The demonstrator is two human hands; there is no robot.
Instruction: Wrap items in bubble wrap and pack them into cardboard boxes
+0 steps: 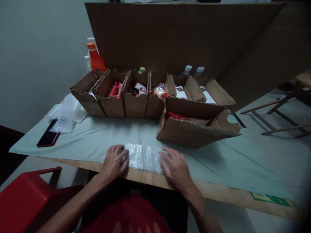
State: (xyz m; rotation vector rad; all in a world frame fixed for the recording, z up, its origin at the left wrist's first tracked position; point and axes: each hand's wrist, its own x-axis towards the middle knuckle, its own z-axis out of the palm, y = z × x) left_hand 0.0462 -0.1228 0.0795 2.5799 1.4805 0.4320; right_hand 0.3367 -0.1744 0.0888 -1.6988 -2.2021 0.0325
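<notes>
A strip of clear bubble wrap lies flat across the front edge of the table, between my two hands. My left hand grips its left end, with the fingers curled over the edge. At the other end, my right hand has its fingers bent onto the wrap, holding that side. Whether anything is inside the wrap cannot be made out. Just beyond my right hand stands a cardboard bin with red packets in it.
Behind, a row of cardboard bins holds packets, with bottles at the back, including an orange bottle. More bubble wrap partly covers a phone at the left. A tall cardboard panel stands behind. A red stool is nearby.
</notes>
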